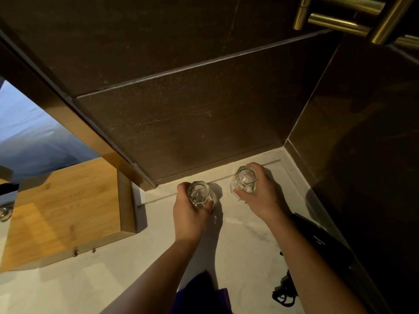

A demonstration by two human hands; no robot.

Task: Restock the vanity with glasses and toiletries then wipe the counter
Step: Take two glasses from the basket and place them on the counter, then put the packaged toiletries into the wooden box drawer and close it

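Note:
Two clear faceted glasses stand upright near the back corner of the white marble counter (158, 252). My left hand (188, 214) wraps around the left glass (199, 193) from the front and left. The right glass (244, 179) is held by my right hand (258, 196), with fingers curled over its far side and thumb at its front. Both glasses look empty. A purple cloth (204, 293) lies on the counter at the bottom edge, partly hidden by my left forearm.
A bamboo box (65, 211) with a lid and small knobs sits on the counter to the left. A black hair dryer (322, 243) with a coiled cord (284, 293) lies along the dark stone wall on the right. Brass rails (340, 21) hang above.

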